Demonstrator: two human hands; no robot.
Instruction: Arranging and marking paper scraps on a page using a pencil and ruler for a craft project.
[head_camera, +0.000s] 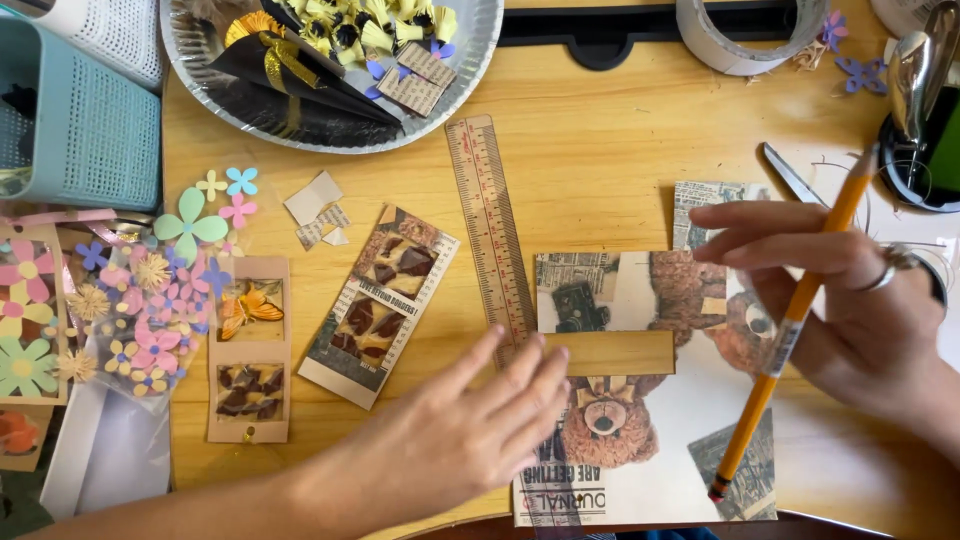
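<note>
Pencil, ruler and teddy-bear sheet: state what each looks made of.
Pencil: wood, glossy orange paint, dark tip.
Ruler: probably wood or printed card; matte tan with fine markings.
Teddy-bear sheet: thin printed paper lying flat, with a rectangular cut-out window.

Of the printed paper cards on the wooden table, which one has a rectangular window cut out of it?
The large teddy-bear print sheet under both hands; bare wood shows through its rectangular cutout. The slanted card with brown patches and the pink strip card show pictures instead.
</note>
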